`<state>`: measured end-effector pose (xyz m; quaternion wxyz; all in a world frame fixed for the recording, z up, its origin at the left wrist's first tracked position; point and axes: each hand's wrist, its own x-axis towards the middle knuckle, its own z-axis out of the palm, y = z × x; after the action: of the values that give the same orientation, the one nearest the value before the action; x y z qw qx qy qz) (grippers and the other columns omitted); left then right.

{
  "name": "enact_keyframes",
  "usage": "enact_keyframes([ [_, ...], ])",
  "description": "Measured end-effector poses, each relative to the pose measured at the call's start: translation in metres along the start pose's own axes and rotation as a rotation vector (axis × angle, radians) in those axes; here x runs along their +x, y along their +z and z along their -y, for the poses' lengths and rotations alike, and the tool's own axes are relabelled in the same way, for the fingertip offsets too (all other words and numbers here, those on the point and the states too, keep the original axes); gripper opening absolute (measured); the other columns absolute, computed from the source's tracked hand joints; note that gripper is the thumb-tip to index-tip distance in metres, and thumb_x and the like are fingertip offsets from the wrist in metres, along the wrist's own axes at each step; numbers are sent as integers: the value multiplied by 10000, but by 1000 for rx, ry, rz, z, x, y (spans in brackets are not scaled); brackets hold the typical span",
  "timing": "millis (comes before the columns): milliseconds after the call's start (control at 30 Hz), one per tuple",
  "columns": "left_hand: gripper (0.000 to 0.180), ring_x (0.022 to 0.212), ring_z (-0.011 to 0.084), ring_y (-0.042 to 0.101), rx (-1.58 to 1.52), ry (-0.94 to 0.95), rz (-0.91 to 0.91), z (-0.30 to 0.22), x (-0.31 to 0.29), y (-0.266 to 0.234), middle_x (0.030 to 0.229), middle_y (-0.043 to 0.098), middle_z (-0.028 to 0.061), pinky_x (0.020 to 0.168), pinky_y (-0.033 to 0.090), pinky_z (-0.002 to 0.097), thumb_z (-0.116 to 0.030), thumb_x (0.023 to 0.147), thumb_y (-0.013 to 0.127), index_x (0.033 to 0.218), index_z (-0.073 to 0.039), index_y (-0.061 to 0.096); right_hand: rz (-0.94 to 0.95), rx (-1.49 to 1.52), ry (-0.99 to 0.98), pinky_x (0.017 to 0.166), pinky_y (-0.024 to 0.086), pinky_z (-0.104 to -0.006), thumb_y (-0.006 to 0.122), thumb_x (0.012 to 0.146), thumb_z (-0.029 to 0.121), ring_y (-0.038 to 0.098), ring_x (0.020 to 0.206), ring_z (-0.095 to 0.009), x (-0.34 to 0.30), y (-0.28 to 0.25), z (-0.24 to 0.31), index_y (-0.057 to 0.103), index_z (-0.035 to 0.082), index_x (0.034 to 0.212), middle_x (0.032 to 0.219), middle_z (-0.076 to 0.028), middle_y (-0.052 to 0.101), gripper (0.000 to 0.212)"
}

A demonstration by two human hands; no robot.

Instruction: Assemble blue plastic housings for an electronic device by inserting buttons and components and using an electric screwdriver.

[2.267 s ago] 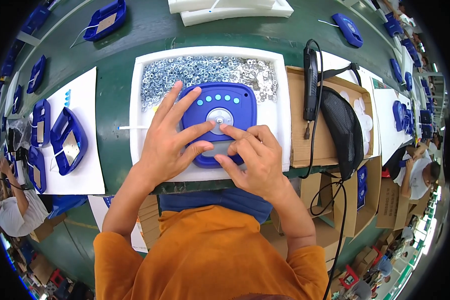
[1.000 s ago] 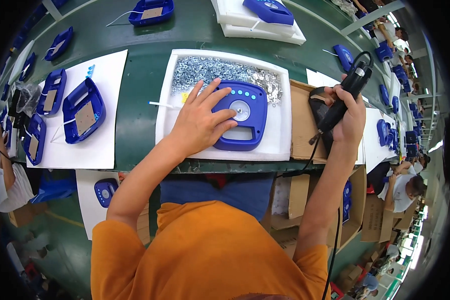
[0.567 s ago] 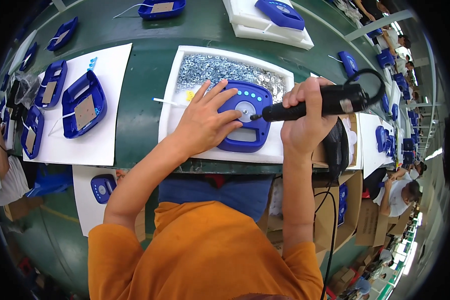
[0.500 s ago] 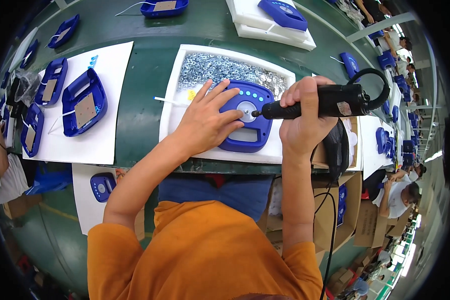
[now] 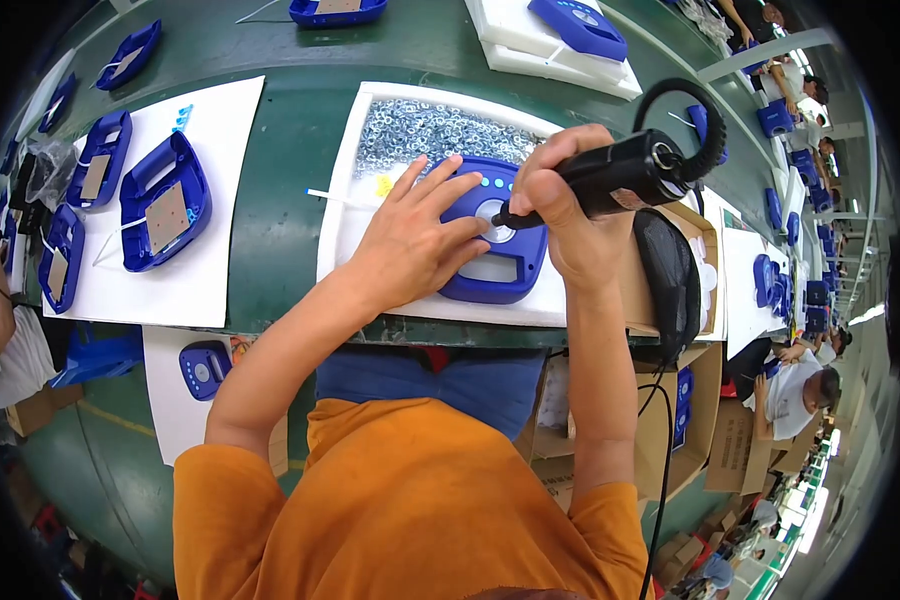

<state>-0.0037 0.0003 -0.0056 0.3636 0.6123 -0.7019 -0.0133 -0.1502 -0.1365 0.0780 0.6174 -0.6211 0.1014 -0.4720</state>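
Note:
My left hand (image 5: 410, 240) lies spread over the left side of a blue plastic housing (image 5: 532, 258), its fingertips close to the pale round disc (image 5: 498, 232) in the middle. In my right hand (image 5: 585, 230) is a black electric screwdriver (image 5: 620, 178), tilted, its tip down at that disc beside my left fingers. Whether the bit sits in a screw is too small to tell. The housing has a row of light-blue dots and a handle opening. It rests in a shallow white tray (image 5: 332, 200) beside many small metal pieces (image 5: 435, 135).
Open blue housings with tan plates, one of them nearby (image 5: 140, 225), lie on a white sheet (image 5: 215, 150) at left. White foam blocks (image 5: 505, 45) bear another blue unit (image 5: 580, 28) at far right. Cardboard boxes (image 5: 705, 420) and a black mesh pouch (image 5: 670, 285) are at right. Other people work beyond.
The screwdriver has swung from nearly level to a steeper tilt, its body raised and its tip lowered to the disc. My left hand has stayed in place.

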Motion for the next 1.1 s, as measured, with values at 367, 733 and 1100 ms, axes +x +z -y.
enact_keyframes([
  [367,205,1605,429,529,-18,-18,-9,-1,1,0,1609,662,143,1361,350,657,-292,1017,866,1174,-160,875,15,-104,37,644,500,-239,925,993,58,640,704,-63,3,5,7,731,23,1012,833,6,713,198],
  [733,208,1608,423,527,-26,-20,-15,2,0,3,1602,665,141,1357,349,663,-294,1019,867,1175,-156,879,-142,-138,61,618,496,-233,946,1014,181,658,700,-62,-5,20,7,744,35,966,821,14,699,254],
  [1100,208,1601,431,534,-14,-22,-2,0,-2,1,1587,679,138,1356,355,661,-296,1023,865,1176,-155,881,-99,-94,34,595,473,-238,945,1013,185,643,660,-68,0,15,-1,715,53,905,760,21,673,286],
])
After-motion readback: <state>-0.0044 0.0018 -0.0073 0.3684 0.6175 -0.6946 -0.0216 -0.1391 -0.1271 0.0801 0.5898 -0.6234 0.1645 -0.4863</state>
